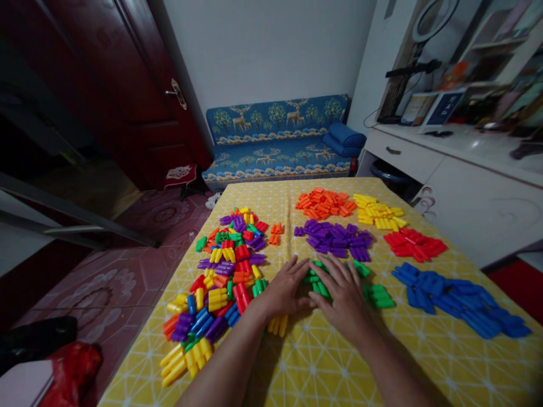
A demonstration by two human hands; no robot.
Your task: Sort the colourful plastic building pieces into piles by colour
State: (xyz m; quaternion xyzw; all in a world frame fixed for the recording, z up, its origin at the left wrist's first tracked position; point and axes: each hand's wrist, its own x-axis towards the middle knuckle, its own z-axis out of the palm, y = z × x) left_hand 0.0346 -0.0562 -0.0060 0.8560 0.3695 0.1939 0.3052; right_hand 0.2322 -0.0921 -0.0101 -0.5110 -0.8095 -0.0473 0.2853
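Note:
My left hand (288, 286) rests at the left edge of the green pieces (377, 295), its fingers spread and reaching toward them. Over the same green pile lies my right hand (343, 291), fingers spread, hiding part of it. Both hands nearly meet at the thumbs. A mixed pile of coloured pieces (220, 271) spreads left of my left hand. Behind the hands are purple pieces (337, 239) and orange pieces (324, 203). Two small orange pieces (275, 233) sit apart, and some yellow pieces (278, 325) show beneath my left wrist.
Yellow pieces (379, 212), red pieces (414, 245) and blue pieces (460, 298) form piles on the right of the patterned tablecloth (316, 370). Beyond the table are a blue sofa (271, 144), a white dresser (479, 198) and a small stool (181, 175).

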